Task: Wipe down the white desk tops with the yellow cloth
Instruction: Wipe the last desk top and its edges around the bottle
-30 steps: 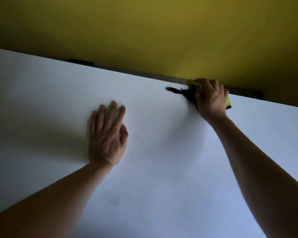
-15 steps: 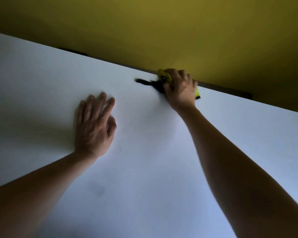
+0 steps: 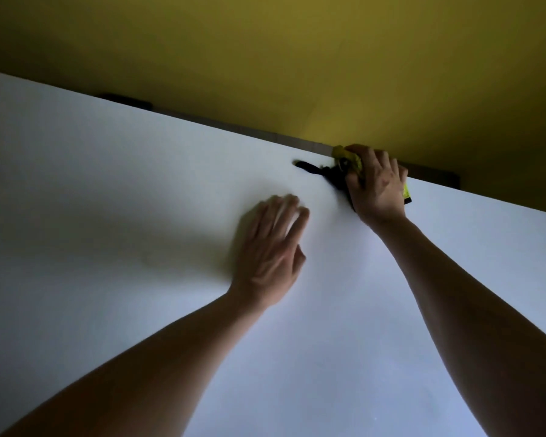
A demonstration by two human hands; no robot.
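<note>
at the far edge of the white bench (image 3: 139, 184), the right hand (image 3: 377, 187) grips the yellow cloth (image 3: 349, 159) against the top.

the cloth sits bunched under the right hand's curled fingers, right by the bench's back edge, below the yellow wall (image 3: 265, 58); a bit of yellow shows past the hand on its right side too. a dark strip (image 3: 309, 168) trails from the cloth leftward along the bench. the left hand (image 3: 270, 253) lies flat on the bench with fingers straight and spread, holding nothing, near the right hand but apart; its fingertips are blurred. both bare forearms reach up from the bottom.
</note>
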